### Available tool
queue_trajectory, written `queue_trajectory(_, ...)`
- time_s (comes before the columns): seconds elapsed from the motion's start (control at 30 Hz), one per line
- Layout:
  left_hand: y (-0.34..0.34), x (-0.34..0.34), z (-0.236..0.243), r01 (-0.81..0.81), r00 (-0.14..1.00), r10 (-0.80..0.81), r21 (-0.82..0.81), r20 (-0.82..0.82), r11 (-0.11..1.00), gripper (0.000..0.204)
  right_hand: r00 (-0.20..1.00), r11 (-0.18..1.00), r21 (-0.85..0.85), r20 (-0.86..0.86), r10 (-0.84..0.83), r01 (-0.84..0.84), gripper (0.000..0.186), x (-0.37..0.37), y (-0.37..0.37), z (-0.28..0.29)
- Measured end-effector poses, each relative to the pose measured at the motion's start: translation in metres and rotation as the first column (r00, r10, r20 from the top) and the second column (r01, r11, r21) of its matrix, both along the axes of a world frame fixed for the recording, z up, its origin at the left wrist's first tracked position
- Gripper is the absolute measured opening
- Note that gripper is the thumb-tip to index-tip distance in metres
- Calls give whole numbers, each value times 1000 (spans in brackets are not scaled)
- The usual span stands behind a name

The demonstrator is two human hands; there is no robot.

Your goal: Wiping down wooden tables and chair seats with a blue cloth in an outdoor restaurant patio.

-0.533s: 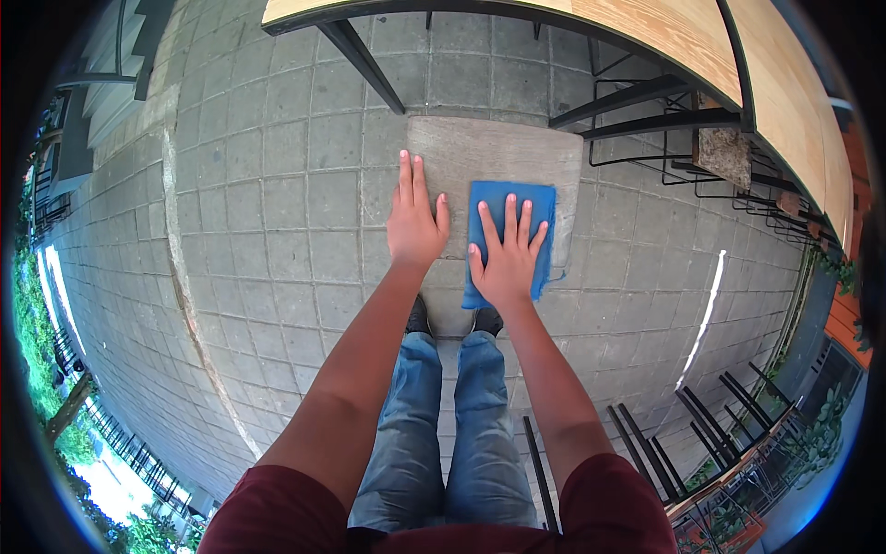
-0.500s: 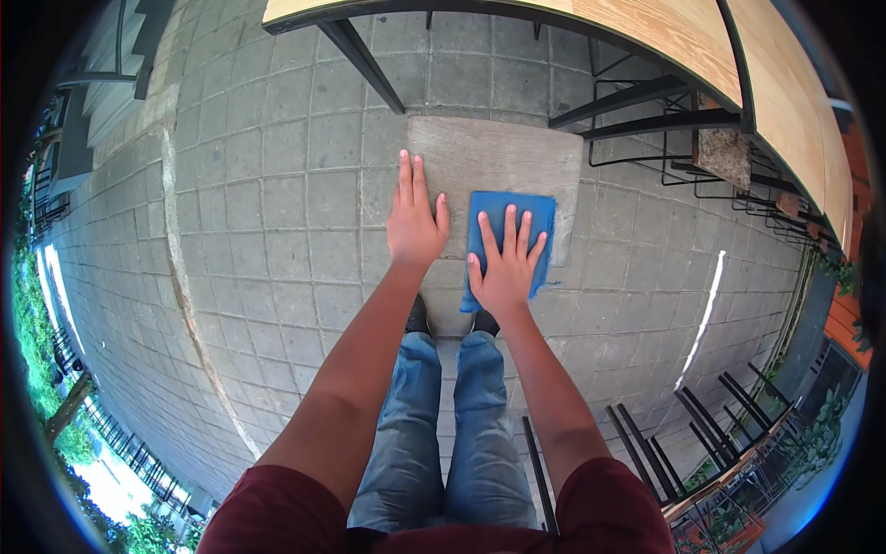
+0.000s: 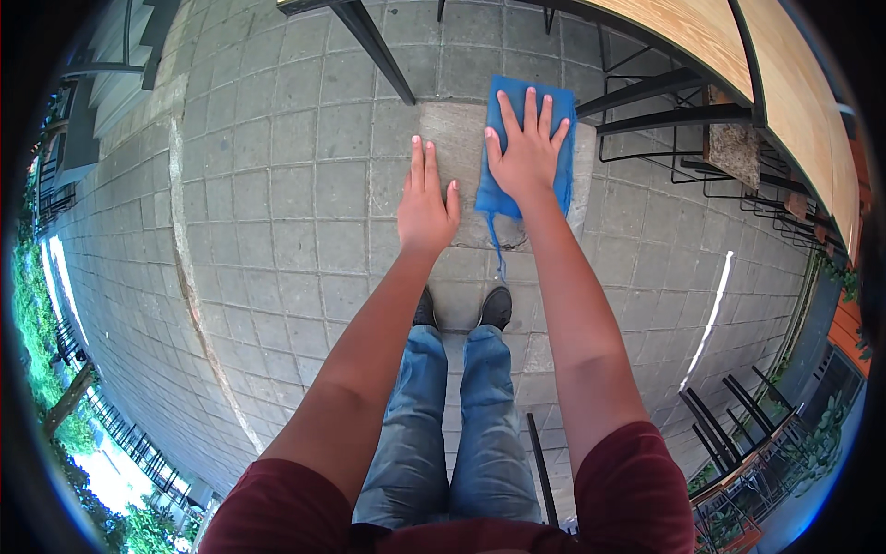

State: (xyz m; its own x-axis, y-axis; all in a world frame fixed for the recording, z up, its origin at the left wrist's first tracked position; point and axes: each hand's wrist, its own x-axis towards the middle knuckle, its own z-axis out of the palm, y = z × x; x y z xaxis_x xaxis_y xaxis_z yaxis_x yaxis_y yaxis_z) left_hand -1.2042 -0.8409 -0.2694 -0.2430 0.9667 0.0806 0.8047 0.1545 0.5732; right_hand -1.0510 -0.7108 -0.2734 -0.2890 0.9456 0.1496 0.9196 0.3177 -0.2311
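Observation:
A flat, greyish wooden board (image 3: 452,138) with rounded corners, like a stool seat, is in front of me above the paving. Spread over its right part is a blue cloth (image 3: 496,189), its far end reaching past the board's far edge and a loose thread trailing toward my shoes. My right hand (image 3: 529,152) lies flat on the cloth with fingers spread. At the board's left side rests my left hand (image 3: 427,212), fingers stretched out and thumb apart, with nothing in it. What supports the board is hidden.
A light wood table (image 3: 683,42) with black metal legs stands at the far right, black-framed stools (image 3: 734,152) beneath it. More dark-legged furniture (image 3: 729,425) is at the lower right. Grey paving (image 3: 268,212) surrounds my shoes (image 3: 496,307).
My right hand and the blue cloth have slid away from me and slightly right, over the board's far edge. My left hand stays at the board's left side.

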Motion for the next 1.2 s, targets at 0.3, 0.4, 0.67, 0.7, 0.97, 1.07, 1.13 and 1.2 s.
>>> queue_trajectory(0.3, -1, -2, -4, -10, 1000, 9, 13, 26, 1000, 67, 1000, 1000, 18, -3, -1, 1, 64, -2, -12, -4)
queue_trajectory(0.4, -1, 0, -2, -9, 1000, 8, 10, 27, 1000, 67, 1000, 1000, -22, -27, 7, -8, 66, 7, -63, 7)
queue_trajectory(0.67, 0, 0, -3, -21, 999, 21, 11, 38, 1000, 67, 1000, 972, -233, -25, 4, -9, 69, 30, -190, 14)
queue_trajectory(0.7, 0, 0, -2, -20, 999, 19, 22, 47, 1000, 67, 1000, 964, -267, -13, 0, -4, 69, 28, -198, 18)
queue_trajectory(0.97, -1, -3, -4, -1, 996, -3, 38, 91, 999, 67, 999, 969, -248, -38, -9, -1, 66, 17, -146, 17)
queue_trajectory(1.07, -2, -6, -1, 1, 994, -4, 33, 106, 999, 67, 1000, 988, -155, -29, -11, 6, 66, 5, -92, 13)
queue_trajectory(1.13, -2, -6, 0, 1, 993, -6, 36, 120, 999, 67, 1000, 996, -94, -23, -12, 10, 66, 0, -58, 6)
queue_trajectory(1.2, -1, -2, -2, 3, 993, -4, 8, 121, 1000, 67, 1000, 1000, 8, -8, 3, -3, 64, -3, -25, -1)
